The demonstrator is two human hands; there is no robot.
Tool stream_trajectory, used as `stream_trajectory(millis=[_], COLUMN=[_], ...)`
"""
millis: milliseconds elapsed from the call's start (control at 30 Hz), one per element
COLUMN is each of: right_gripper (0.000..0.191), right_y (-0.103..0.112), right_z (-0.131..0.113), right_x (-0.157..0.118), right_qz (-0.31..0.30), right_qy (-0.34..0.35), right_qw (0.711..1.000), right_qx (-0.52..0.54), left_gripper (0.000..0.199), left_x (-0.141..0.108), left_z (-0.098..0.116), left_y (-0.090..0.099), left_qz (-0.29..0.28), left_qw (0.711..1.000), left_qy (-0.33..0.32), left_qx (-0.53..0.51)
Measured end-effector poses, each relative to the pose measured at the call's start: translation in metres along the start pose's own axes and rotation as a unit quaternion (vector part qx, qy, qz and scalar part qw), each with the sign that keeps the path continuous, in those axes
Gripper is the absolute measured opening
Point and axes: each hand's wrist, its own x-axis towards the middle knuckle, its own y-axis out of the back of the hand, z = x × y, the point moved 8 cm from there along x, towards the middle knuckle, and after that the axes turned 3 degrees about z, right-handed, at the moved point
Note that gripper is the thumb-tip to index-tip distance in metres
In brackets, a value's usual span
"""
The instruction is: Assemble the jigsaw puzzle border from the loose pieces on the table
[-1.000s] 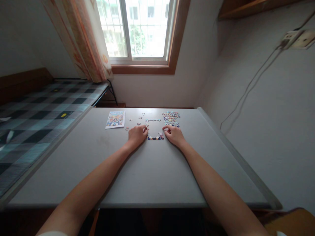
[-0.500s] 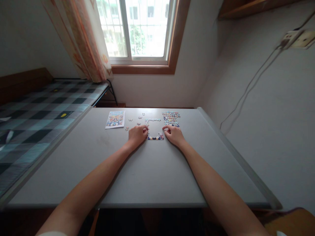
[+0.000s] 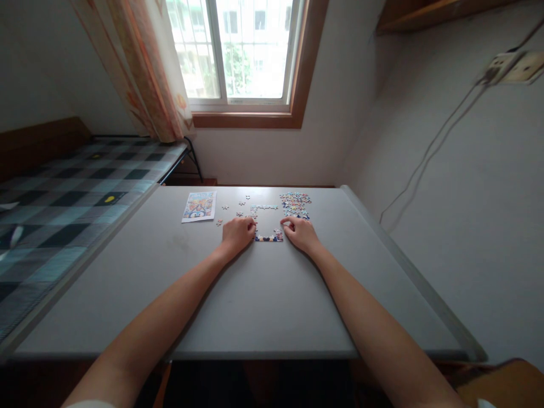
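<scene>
A partly joined jigsaw puzzle border (image 3: 268, 239) lies on the grey table (image 3: 263, 306). Its top, left and bottom strips show, and the middle is bare tabletop. My left hand (image 3: 238, 232) rests at the border's left side, fingers curled closed against the edge pieces; whatever is in them is hidden. On the opposite side, my right hand (image 3: 301, 232) has its fingers bent in, index finger and thumb close together near the border's lower right corner. Anything between those fingertips is too small to make out. Just beyond the right hand lies a heap of loose puzzle pieces (image 3: 296, 201).
Several single puzzle pieces (image 3: 225, 207) are scattered left of the border. Beside them lies a printed picture card (image 3: 199, 206). A bed with a checked cover (image 3: 127, 164) stands to the left, a window (image 3: 238, 51) is ahead, and a wall with a cable (image 3: 425, 158) is at right.
My left fingers have shifted very slightly at the border's left edge. The right hand and the pieces look the same.
</scene>
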Motion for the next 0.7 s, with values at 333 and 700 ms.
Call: stream_trajectory(millis=[333, 700], right_gripper=[0.025, 0.024], right_y=[-0.0006, 0.0], right_z=[0.001, -0.0003], right_x=[0.0006, 0.0], right_qz=[0.0, 0.001], right_qy=[0.0, -0.002], right_qw=[1.0, 1.0], right_qx=[0.003, 0.002], left_gripper=[0.031, 0.029], left_x=[-0.0001, -0.0014], left_z=[-0.0015, 0.0061], left_y=[0.0029, 0.0004], left_qz=[0.016, -0.002], left_qw=[1.0, 1.0], left_qy=[0.015, -0.022], left_qx=[-0.017, 0.011])
